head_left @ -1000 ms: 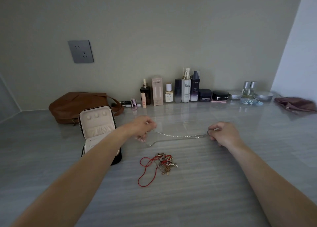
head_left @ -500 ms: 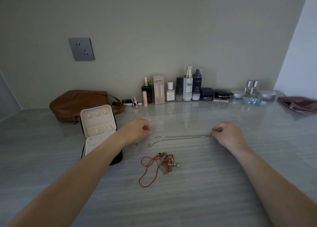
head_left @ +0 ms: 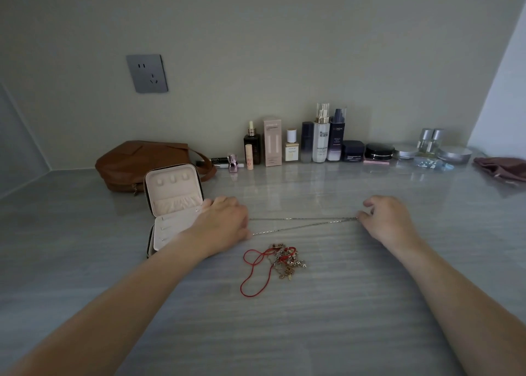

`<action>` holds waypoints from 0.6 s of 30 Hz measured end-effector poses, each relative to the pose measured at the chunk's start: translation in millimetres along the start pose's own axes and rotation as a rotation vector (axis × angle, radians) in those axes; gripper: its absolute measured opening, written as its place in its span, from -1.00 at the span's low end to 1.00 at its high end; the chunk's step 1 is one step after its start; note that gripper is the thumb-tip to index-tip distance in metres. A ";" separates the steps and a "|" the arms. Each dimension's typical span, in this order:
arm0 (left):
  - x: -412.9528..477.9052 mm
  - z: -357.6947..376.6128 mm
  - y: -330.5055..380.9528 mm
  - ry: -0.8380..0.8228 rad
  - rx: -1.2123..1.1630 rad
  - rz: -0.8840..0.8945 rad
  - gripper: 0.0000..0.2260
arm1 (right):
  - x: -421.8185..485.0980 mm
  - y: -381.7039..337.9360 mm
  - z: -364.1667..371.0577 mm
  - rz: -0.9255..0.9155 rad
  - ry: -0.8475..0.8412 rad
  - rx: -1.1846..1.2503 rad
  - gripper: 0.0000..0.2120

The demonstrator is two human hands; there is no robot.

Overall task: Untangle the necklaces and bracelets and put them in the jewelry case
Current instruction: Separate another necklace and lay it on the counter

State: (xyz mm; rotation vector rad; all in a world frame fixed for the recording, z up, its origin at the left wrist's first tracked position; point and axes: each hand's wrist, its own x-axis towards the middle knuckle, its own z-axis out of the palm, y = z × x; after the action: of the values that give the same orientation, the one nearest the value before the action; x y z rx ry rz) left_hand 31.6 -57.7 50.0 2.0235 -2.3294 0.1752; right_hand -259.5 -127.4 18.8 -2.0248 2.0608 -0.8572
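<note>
Dim beige wall (head_left: 284,48), grey socket (head_left: 147,73), grey countertop (head_left: 313,318)

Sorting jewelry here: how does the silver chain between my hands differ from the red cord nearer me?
The silver chain is pulled out in two nearly straight strands; the red cord lies in a slack loop. The silver chain runs from under the left hand to the right hand, which pinches it; the red cord is untouched. The silver chain is separate; the red cord joins a tangle of charms. Both are outside the jewelry case.
</note>
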 end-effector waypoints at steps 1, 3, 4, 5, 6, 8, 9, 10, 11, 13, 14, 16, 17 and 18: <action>-3.4 -0.8 2.5 0.039 -0.030 -0.002 -0.78 | -4.5 -5.2 -1.2 -0.059 0.032 0.006 -0.72; -10.8 -1.5 10.6 0.102 -0.134 0.017 -0.82 | -17.7 -23.5 -6.6 -0.231 0.031 0.096 -0.82; -14.9 -2.4 16.0 0.109 -0.204 0.039 -0.84 | -27.0 -36.1 -10.8 -0.328 -0.057 0.155 -0.87; -18.3 -3.2 21.9 0.099 -0.278 0.068 -0.86 | -37.6 -49.8 -14.7 -0.412 -0.202 0.208 -0.90; -21.4 -4.3 28.0 0.075 -0.344 0.097 -0.87 | -47.8 -61.9 -17.1 -0.480 -0.357 0.241 -0.90; -25.3 -4.7 37.1 0.019 -0.455 0.119 -0.86 | -59.8 -74.8 -13.6 -0.583 -0.511 0.217 -0.85; -27.1 -3.7 39.6 0.005 -0.514 0.112 -0.85 | -62.2 -77.1 -9.6 -0.620 -0.504 0.164 -0.84; -29.3 -1.6 41.4 -0.001 -0.563 0.108 -0.84 | -63.3 -77.9 -6.0 -0.649 -0.470 0.106 -0.86; -31.2 1.6 42.7 -0.001 -0.588 0.110 -0.82 | -63.1 -77.4 -3.1 -0.668 -0.426 0.068 -0.89; -33.8 10.2 45.2 -0.005 -0.559 0.104 -0.78 | -62.9 -77.1 -0.7 -0.662 -0.343 0.084 -0.91; -35.0 13.3 46.9 -0.003 -0.533 0.092 -0.77 | -62.7 -77.3 -1.1 -0.647 -0.311 0.115 -0.91; -36.2 15.9 48.9 0.033 -0.509 0.080 -0.82 | -61.7 -76.8 -2.5 -0.613 -0.281 0.146 -0.91; -36.4 16.0 48.8 0.051 -0.515 0.077 -0.85 | -61.4 -75.9 -4.2 -0.594 -0.285 0.139 -0.90; -36.9 15.2 48.1 0.061 -0.528 0.074 -0.88 | -61.8 -75.1 -7.2 -0.572 -0.308 0.129 -0.90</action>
State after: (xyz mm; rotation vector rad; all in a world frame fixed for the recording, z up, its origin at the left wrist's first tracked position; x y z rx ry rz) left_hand -10.2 -16.7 28.2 1.6497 -2.1182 -0.3358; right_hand -191.1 -61.9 42.2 -2.5169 1.2499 -0.6647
